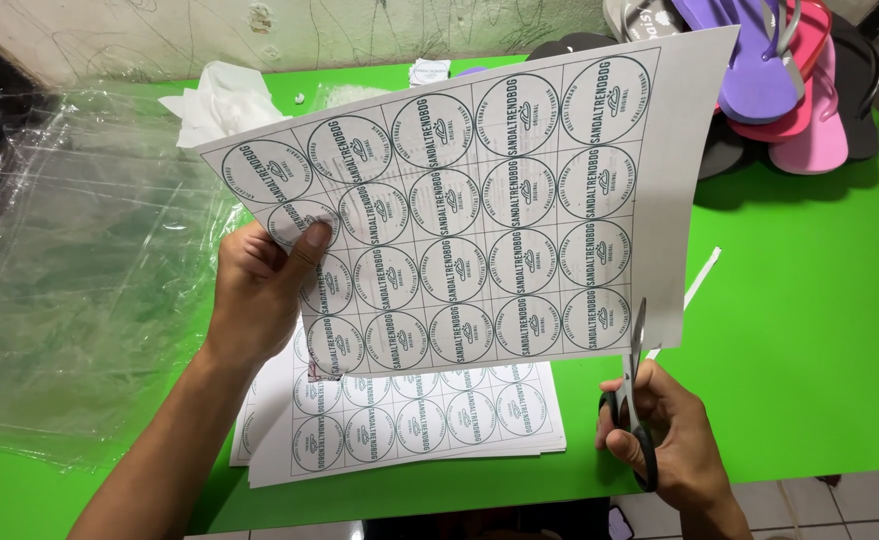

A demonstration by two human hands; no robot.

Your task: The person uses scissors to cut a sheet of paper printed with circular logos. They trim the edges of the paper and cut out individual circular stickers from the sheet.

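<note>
My left arm comes up from the bottom of the view, bare and a bit bent. My left hand (260, 290) is lifted up, with the back of it facing me. My thumb sticks up and presses flat, and my other fingers curl away behind. My right hand (665, 430) is lower, near the bottom right. Its fingers are curled in tight, and the thumb side faces up.

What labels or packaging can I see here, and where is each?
Label sheet: held up by left hand, white, rows of dark-green round stickers.
Sheet stack: flat on green table, same round labels.
Clear plastic wrap: crumpled at left.
</note>
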